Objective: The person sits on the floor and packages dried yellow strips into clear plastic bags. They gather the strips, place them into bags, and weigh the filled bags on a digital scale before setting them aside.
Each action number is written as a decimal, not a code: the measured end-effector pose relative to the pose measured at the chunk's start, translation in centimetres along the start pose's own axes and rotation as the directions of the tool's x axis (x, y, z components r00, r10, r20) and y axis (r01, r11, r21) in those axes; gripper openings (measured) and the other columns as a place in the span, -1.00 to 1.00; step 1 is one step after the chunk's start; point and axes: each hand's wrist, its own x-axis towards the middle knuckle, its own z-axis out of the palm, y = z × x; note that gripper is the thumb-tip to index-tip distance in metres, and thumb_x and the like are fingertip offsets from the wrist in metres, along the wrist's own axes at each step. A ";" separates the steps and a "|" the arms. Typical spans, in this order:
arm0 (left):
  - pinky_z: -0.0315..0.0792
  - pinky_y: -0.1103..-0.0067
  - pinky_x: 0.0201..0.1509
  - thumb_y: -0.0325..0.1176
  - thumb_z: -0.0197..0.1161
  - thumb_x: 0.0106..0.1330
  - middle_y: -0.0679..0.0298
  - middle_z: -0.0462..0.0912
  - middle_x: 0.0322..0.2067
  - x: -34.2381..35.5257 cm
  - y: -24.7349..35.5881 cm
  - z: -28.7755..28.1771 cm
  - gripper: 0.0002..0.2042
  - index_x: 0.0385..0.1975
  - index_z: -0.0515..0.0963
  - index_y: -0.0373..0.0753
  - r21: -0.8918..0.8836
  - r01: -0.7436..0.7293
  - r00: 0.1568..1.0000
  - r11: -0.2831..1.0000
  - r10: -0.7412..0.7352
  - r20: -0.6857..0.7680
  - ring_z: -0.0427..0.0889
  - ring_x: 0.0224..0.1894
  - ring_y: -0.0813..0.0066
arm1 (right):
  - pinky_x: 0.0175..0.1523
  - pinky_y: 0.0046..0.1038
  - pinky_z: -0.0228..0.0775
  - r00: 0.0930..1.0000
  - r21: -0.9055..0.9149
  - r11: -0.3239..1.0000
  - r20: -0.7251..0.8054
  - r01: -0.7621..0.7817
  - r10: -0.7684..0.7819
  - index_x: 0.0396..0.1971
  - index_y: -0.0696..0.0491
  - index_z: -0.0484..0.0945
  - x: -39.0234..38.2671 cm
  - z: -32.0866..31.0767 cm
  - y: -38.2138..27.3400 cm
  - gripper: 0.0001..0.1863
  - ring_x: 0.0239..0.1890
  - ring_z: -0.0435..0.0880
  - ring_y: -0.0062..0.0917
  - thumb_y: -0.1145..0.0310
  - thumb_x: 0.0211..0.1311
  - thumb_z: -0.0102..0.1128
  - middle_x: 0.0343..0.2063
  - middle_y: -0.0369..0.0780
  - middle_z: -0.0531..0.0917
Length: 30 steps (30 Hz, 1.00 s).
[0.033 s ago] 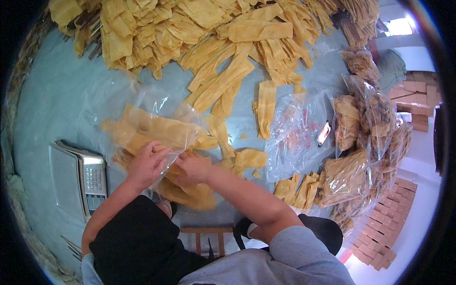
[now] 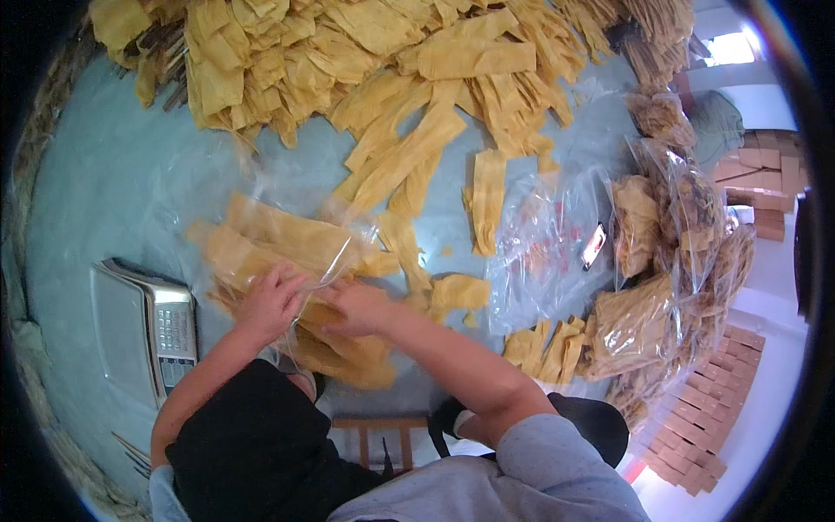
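Observation:
In front of me lies a clear plastic bag point(image 2: 348, 248) with long yellow dried tofu skin sheets point(image 2: 287, 233) in it. My left hand point(image 2: 273, 304) is closed on the near edge of the bag, its fingers bent together over the film. Close beside it, my right hand point(image 2: 355, 306) is closed around sheets at the bag's mouth; its fingertips are partly hidden by film and sheets. More loose tofu skin point(image 2: 348, 352) hangs or lies below both hands, nearest my lap.
A digital scale point(image 2: 143, 326) stands at the left. A large heap of tofu skin point(image 2: 304, 61) covers the far side. To the right are flat plastic bags point(image 2: 539, 261) with a phone point(image 2: 594, 246) on them, then several filled bags point(image 2: 635, 322). A wooden stool point(image 2: 383, 424) shows below.
The bag's upper film has sunk a little, so the sheets show more plainly. Both hands have barely moved.

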 end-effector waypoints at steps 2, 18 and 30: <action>0.36 0.38 0.05 -0.42 0.15 0.11 0.15 0.41 -0.07 -0.2 -1.8 0.5 -0.62 0.00 0.45 -0.15 0.031 0.064 0.997 0.997 -0.065 0.033 0.43 -0.02 0.13 | -0.18 -0.45 0.41 0.991 0.383 0.921 -0.071 -0.076 0.112 -0.22 0.10 0.54 0.3 -2.7 1.9 -0.57 -0.30 0.59 -0.43 0.07 0.03 0.22 -0.27 -0.13 0.60; 0.42 0.57 -0.22 -0.27 0.15 0.27 0.24 0.48 -0.26 -1.1 -4.3 2.4 -0.77 -0.24 0.51 -0.33 -0.571 0.337 0.925 0.749 -0.375 0.055 0.51 -0.29 0.45 | -0.37 -0.58 0.25 0.535 0.850 0.432 -0.526 0.303 0.661 -0.29 0.03 0.46 3.7 -12.0 9.8 -0.80 -0.42 0.44 -0.64 0.48 0.04 0.20 -0.41 -0.34 0.54; 0.34 0.76 -0.47 -0.25 0.08 0.34 0.44 0.44 -0.55 1.3 2.4 -3.9 -0.82 -0.39 0.51 -0.21 -0.866 0.357 0.856 0.350 -0.493 0.153 0.43 -0.49 0.72 | -0.08 -0.48 0.34 0.963 0.404 0.900 0.261 -0.166 0.060 0.05 0.00 0.48 -10.3 -8.8 5.5 -0.58 -0.24 0.54 -0.47 0.42 0.13 0.13 -0.25 -0.19 0.61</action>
